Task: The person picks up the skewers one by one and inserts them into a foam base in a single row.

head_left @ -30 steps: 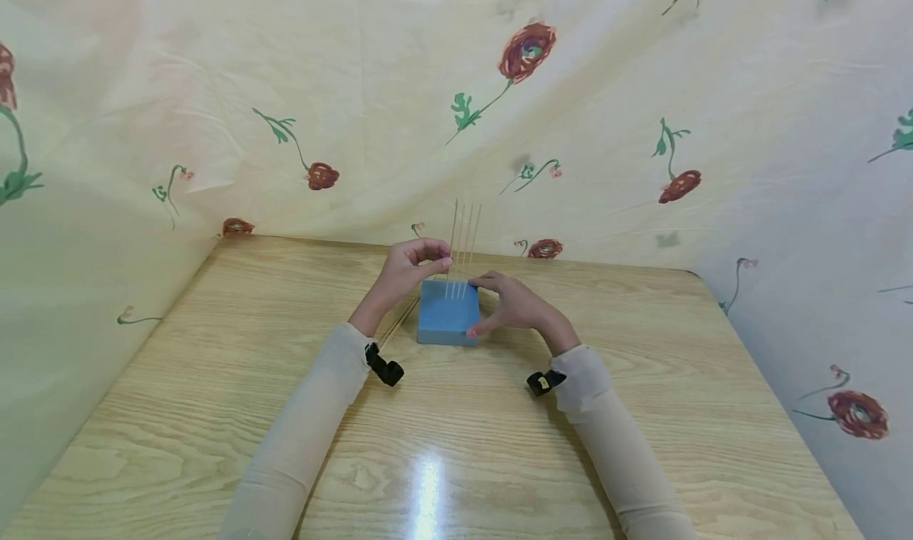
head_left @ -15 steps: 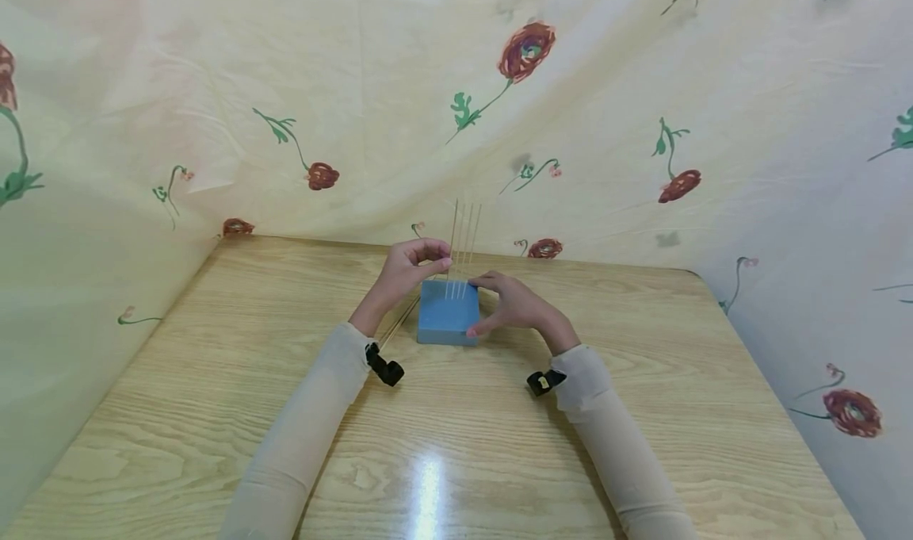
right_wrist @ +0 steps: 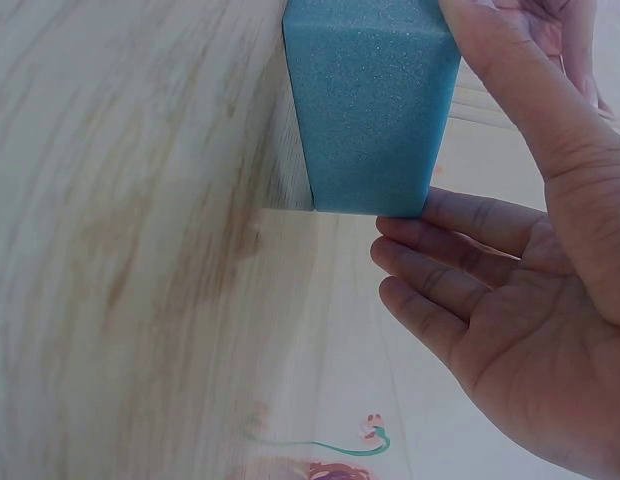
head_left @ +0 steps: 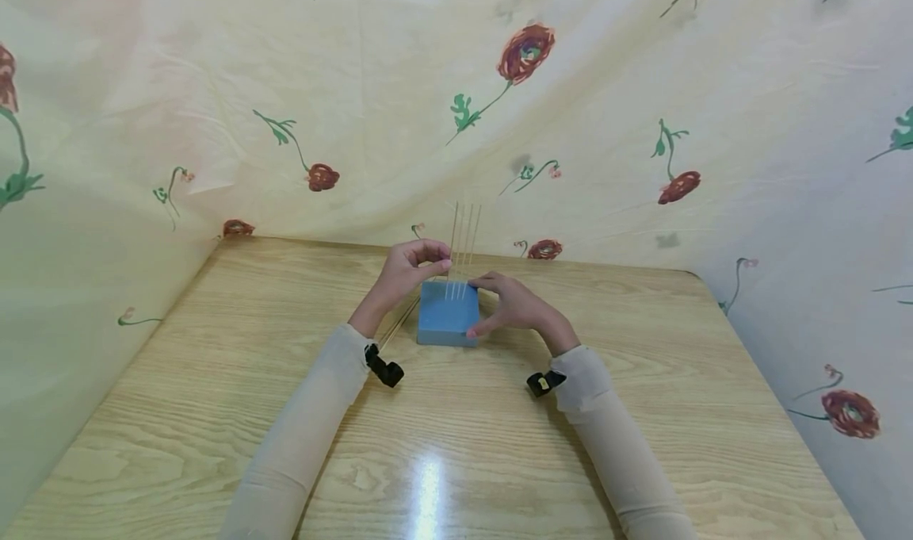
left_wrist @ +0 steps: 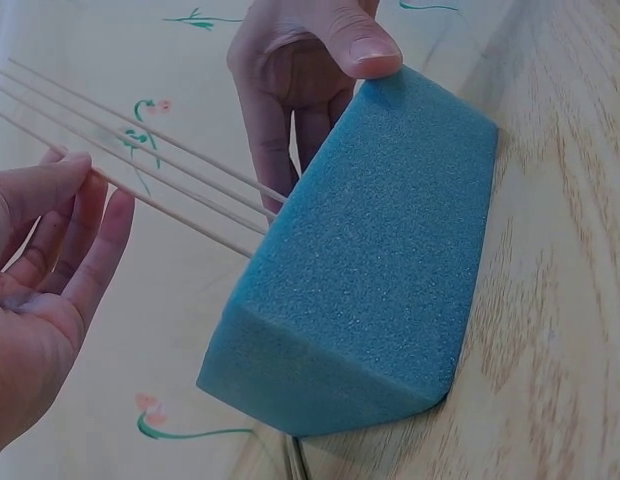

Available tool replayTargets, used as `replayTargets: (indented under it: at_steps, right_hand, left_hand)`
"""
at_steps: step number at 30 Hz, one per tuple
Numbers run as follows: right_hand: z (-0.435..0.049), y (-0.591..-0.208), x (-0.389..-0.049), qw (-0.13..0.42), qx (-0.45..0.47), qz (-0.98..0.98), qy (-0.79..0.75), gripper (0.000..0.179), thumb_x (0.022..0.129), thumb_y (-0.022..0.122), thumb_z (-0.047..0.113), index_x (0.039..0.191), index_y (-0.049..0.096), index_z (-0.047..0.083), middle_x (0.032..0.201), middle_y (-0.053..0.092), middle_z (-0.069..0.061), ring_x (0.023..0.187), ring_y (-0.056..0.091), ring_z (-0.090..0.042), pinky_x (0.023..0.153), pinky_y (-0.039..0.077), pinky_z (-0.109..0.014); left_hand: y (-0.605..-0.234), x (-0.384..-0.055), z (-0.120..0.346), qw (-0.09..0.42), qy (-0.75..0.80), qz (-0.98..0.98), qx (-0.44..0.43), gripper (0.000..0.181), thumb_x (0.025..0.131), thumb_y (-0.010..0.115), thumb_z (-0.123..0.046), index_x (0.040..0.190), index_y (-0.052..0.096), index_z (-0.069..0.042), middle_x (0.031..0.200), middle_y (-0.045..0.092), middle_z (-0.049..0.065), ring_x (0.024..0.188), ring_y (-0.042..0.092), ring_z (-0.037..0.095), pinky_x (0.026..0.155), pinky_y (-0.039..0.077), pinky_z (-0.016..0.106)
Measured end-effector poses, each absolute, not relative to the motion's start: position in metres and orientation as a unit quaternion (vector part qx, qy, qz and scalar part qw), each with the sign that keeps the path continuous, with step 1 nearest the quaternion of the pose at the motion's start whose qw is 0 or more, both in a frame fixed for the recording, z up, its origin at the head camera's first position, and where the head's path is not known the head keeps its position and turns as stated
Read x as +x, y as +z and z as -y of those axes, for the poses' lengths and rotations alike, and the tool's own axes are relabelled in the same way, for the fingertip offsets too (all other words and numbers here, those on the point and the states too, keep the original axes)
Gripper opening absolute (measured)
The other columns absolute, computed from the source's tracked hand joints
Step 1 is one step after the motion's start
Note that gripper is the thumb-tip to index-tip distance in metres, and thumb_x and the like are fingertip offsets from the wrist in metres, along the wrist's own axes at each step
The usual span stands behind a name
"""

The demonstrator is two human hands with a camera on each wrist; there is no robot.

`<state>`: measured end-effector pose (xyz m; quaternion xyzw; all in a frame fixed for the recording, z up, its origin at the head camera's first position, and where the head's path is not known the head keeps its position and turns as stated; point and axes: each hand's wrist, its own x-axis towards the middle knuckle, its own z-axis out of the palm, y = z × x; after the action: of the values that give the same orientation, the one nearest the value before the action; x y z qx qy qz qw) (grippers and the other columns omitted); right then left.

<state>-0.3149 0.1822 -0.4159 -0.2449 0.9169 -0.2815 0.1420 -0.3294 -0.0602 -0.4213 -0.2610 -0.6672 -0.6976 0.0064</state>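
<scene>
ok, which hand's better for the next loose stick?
Probably the left hand: loose sticks lie on its side of the foam block, which the right hand holds. Left must first release its pinched stick.

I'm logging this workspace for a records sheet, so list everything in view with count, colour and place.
Block: 1, blue, on the table
Standing sticks: 4, pale tan, upright in the block
Loose sticks: count unclear, pale tan, on the table left of the block
Table: 1, light wood-grain, beneath the block
Floral cloth: count unclear, cream with red and green flowers, behind and beside the table
Wrist devices: 2, black, one at each wrist
Sleeves: 2, beige, on both arms
Left hand: 1, bare, pinching one standing stick
Right hand: 1, bare, gripping the block's right side
</scene>
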Motion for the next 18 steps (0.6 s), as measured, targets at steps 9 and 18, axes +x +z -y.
replayTargets:
  at_steps: [9,18]
  right_hand:
    - [-0.1824,-0.4158,-0.3138,0.143,-0.243,-0.917,-0.281,0.104,0.07,0.094,0.044,0.153,0.045,0.004,0.149,0.051,-0.017,0.137,0.049,-0.037,0.114,0.043,-0.056]
    - [-0.1821,-0.4145,-0.3132,0.142,-0.242,-0.919,-0.278,0.103,0.071,0.094,0.043,0.153,0.045,0.004,0.15,0.05,-0.018,0.139,0.048,-0.038,0.114,0.042,-0.057]
  left_hand:
    - [-0.4212,-0.328,0.0601,0.0,-0.7,0.667,-0.257,0.017,0.096,0.068,0.001,0.111,0.068,0.009,0.102,0.068,0.025,0.084,0.07,0.011,0.089,0.06,0.052]
    - [-0.4204,-0.3277,0.06,0.0,-0.702,0.663,-0.259,0.017,0.095,0.068,0.002,0.11,0.067,0.01,0.096,0.07,0.008,0.084,0.07,0.011,0.087,0.061,0.048]
